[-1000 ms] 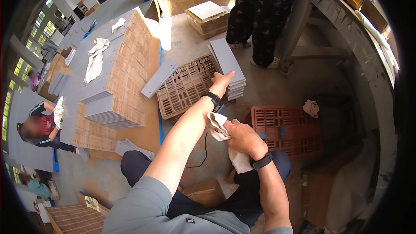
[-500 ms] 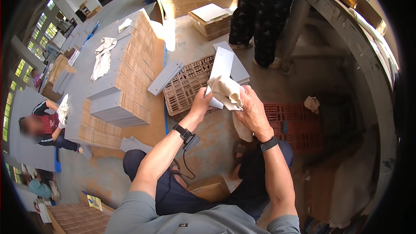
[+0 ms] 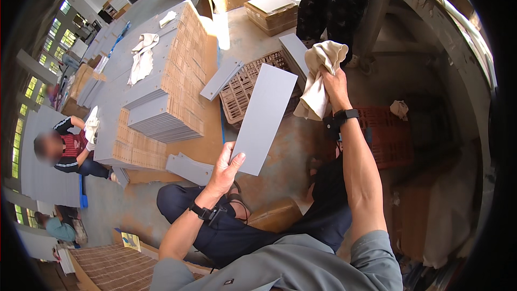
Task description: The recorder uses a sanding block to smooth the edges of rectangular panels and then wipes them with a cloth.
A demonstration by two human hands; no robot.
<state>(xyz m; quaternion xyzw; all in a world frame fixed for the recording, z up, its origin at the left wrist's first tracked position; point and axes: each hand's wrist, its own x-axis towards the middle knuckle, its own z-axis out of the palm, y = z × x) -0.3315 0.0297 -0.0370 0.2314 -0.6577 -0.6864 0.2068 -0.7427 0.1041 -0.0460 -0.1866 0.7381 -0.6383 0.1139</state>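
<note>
A flat grey rectangular board (image 3: 265, 121) is gripped near its lower left edge by my left hand (image 3: 222, 170), thumb on the face. Its broad side is turned up toward me, over the floor in front of my knees. My right hand (image 3: 336, 89) is closed around a bunched cream cloth (image 3: 322, 70), held up to the right of the board and apart from it. Beyond the board lies a brown slatted plastic crate (image 3: 242, 92), partly hidden by it. Grey boards (image 3: 295, 54) rest at the crate's far right side, and another grey board (image 3: 221, 80) lies across its left edge.
Tall stacks of grey-faced boards (image 3: 180, 70) stand at left, with a cream cloth (image 3: 142, 59) on top. A red plastic crate (image 3: 385, 134) is at right under a workbench (image 3: 431, 8). A person in dark trousers (image 3: 328, 8) stands ahead; another person (image 3: 70, 145) works at far left.
My hands have moved apart. The left drew the board down toward me and turned its face up; the right lifted the cloth off it, up and to the right.
</note>
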